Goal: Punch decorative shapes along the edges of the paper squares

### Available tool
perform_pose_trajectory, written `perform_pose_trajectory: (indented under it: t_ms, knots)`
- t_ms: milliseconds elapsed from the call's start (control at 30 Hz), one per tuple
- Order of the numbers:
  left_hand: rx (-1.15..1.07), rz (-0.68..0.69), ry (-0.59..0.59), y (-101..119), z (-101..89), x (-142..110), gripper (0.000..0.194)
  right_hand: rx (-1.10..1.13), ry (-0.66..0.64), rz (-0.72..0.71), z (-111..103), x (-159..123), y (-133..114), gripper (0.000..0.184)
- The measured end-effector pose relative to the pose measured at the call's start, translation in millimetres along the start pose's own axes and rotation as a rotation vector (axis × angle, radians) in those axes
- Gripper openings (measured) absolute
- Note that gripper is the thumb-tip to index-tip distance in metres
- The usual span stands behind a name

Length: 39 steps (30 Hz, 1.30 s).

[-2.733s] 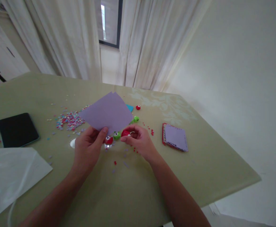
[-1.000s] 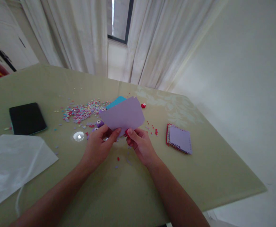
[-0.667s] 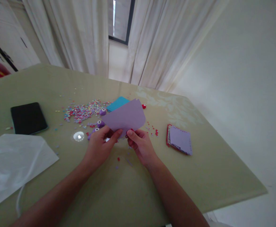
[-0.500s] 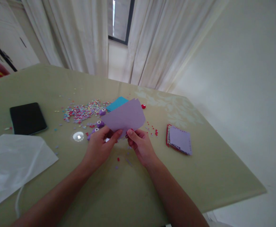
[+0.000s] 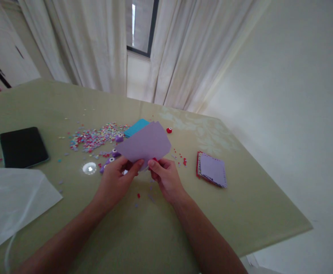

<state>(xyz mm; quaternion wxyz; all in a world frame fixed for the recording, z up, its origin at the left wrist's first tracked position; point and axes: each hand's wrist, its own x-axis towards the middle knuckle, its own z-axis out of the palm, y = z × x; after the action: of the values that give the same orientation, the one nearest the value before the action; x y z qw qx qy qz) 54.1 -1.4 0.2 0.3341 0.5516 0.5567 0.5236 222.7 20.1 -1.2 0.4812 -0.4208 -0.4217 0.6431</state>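
Observation:
My left hand [image 5: 115, 182] pinches the near edge of a lilac paper sheet [image 5: 146, 144] and holds it tilted above the table. My right hand [image 5: 166, 179] is closed round a small red punch [image 5: 154, 160] set at the sheet's lower edge; most of the punch is hidden by the paper and my fingers. Small purple punches [image 5: 115, 153] lie just left of my hands. A scatter of coloured paper bits [image 5: 94, 137] covers the table behind them.
A black tablet [image 5: 22, 146] lies far left, with a white plastic bag [image 5: 9, 201] nearer me. A blue paper stack [image 5: 135, 127] and a red punch [image 5: 169, 130] sit behind the sheet. A stack of punched papers [image 5: 212, 169] lies right, near the table edge [image 5: 269, 236].
Earlier my right hand held the red punch beside the sheet on the table. It has since brought the punch to the sheet's lower edge, and the sheet now tilts further right.

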Motion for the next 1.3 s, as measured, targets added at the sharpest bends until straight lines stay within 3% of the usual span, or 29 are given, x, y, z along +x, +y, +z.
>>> perform_pose_trajectory:
  t_ms: [400, 833, 1300]
  knots:
    - [-0.123, -0.081, 0.026, 2.0, -3.4, 3.5, 0.033, 0.056, -0.036, 0.002, -3.7, 0.2, -8.8, 0.051]
    - [-0.086, -0.049, 0.026, 2.1, -3.4, 1.8, 0.032, 0.011, -0.057, -0.005, -3.1, -1.6, -8.7, 0.053]
    - [-0.1, -0.043, 0.04, 6.4, -3.2, 2.2, 0.031, 0.068, 0.019, -0.027, -5.5, 0.9, -13.0, 0.053]
